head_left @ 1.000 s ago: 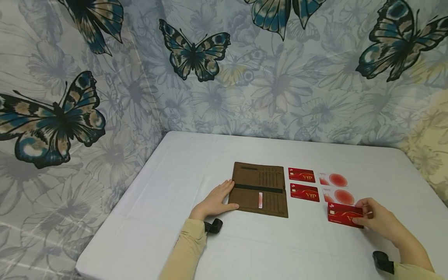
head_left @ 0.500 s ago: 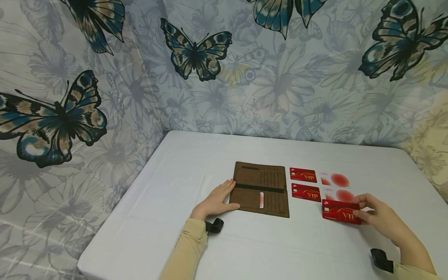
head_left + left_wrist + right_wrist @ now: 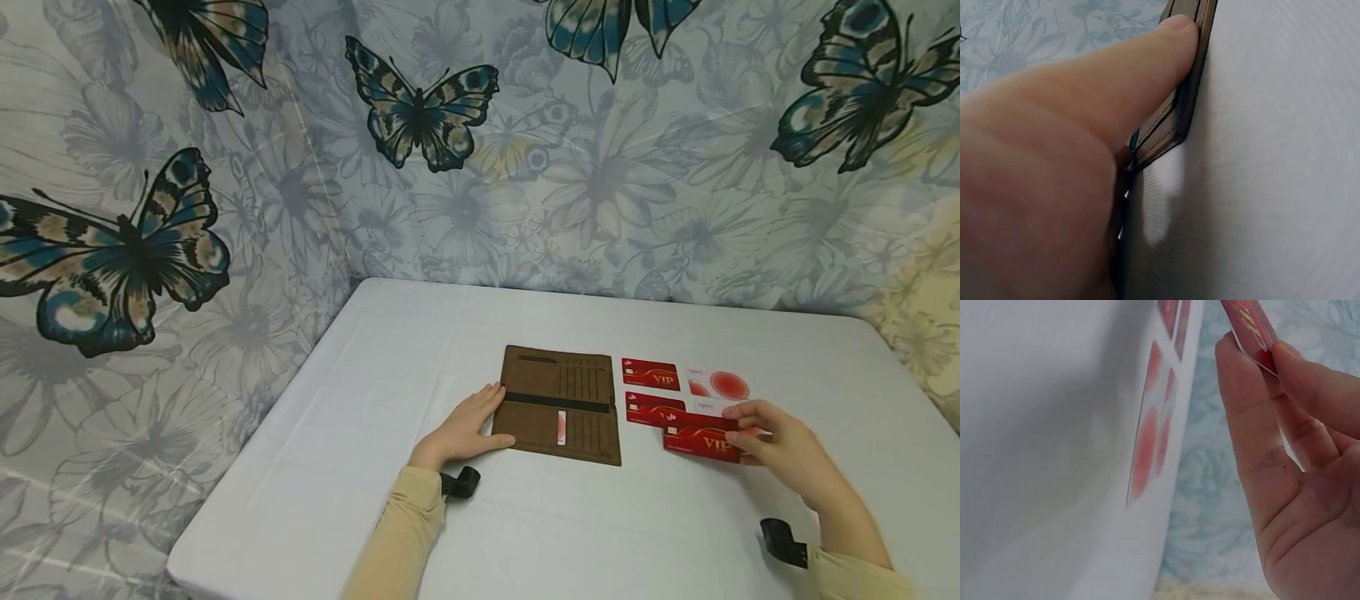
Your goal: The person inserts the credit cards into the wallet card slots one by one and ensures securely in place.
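A brown open card wallet [image 3: 534, 429] lies on the white table in the head view, a white-and-pink strip [image 3: 561, 427] showing in one lower slot. My left hand [image 3: 465, 429] rests at its left edge, fingers extended; in the left wrist view the thumb [image 3: 1147, 59] lies across the wallet [image 3: 1159, 128]. Between thumb and fingers, my right hand [image 3: 780, 446] pinches a red VIP card [image 3: 697, 437] by its right end. The right wrist view shows this card [image 3: 1250, 328] held above the table. It partly covers another red VIP card [image 3: 645, 407].
Behind the held card lie one more red VIP card [image 3: 649, 373] and a white card with a red circle [image 3: 723, 384]. A second white card [image 3: 708, 407] is mostly hidden by the right hand. A butterfly-patterned cloth [image 3: 465, 225] hangs behind the table.
My right hand has carried the red VIP card leftward and slightly away from me, toward the wallet. The left hand keeps its place on the wallet.
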The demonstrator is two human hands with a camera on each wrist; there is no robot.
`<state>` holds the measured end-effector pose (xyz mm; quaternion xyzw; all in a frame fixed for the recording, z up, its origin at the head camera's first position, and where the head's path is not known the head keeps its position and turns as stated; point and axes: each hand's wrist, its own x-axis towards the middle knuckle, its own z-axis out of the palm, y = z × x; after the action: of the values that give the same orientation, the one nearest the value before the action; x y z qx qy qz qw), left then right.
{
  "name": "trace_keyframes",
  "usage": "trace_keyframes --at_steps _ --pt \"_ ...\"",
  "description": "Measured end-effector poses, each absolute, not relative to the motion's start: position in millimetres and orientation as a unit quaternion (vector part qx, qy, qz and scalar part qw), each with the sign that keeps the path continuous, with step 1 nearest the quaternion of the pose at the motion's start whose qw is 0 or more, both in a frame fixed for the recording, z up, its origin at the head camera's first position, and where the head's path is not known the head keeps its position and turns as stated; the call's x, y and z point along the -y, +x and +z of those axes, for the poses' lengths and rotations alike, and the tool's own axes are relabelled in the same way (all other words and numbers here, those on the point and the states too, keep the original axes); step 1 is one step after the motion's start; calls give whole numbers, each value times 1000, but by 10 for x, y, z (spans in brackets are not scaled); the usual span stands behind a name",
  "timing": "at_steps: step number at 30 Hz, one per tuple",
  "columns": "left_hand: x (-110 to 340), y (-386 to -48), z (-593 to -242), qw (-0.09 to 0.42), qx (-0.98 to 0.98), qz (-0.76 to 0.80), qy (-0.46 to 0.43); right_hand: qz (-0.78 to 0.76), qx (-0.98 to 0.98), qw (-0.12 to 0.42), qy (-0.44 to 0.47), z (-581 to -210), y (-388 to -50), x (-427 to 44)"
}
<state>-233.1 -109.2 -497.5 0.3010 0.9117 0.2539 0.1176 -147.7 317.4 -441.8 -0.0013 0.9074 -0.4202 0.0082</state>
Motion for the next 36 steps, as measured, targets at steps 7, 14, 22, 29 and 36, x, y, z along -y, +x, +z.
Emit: trace_keyframes --at_steps 7,14,22,29,36 --pt "1094 -2338 -4999 115 -912 251 303 -459 -888 -2 -3 -4398 -1550 -2894" --pt "1093 -2338 -4998 117 -912 250 303 -505 -863 0 -5 -4422 -1644 -2639" --pt "1090 -2326 -4959 120 -913 248 302 -518 -855 11 -9 -4435 -1714 -2430" --pt "1094 -2333 -4968 119 -912 252 302 -533 -846 10 -4 -4472 -1782 -2284" --pt "1096 -2338 -4987 120 -910 254 304 -548 -837 18 5 -4481 -1833 -2176"
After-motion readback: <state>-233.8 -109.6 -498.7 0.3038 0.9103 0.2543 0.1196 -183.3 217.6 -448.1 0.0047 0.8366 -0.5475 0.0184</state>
